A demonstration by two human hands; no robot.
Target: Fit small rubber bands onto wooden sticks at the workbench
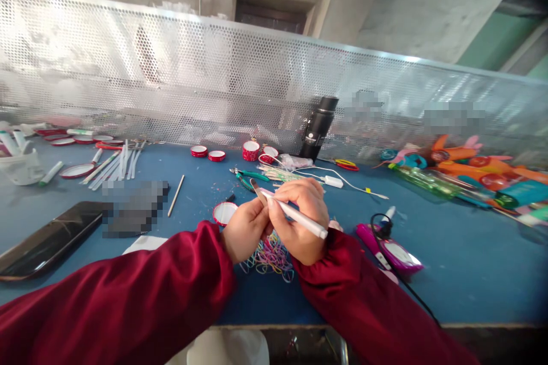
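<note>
Red sleeves are covering both arms, and the two hands are meeting over the blue table [462,274]. The right hand [299,219] is curling its fingers around a white stick [299,218] and pinching it tight. The left hand [245,229] is closing its fingers too and pinching the same stick near its top end. The stick is slanting in the air, just above the table, with its greyish tip pointing up and away to the left. A heap of little coloured rubber bands [269,258] is lying right under the hands. A round lid with a red rim [222,214] is sitting just beside the left hand. Green pliers [248,177] are lying a bit farther back, near a white cable [338,181]. A black flask [319,128] is standing by the metal screen with holes [171,74]. A black phone [47,239] is lying off to the left, and a pink gadget with a black cord [396,252] is lying to the right.
</note>
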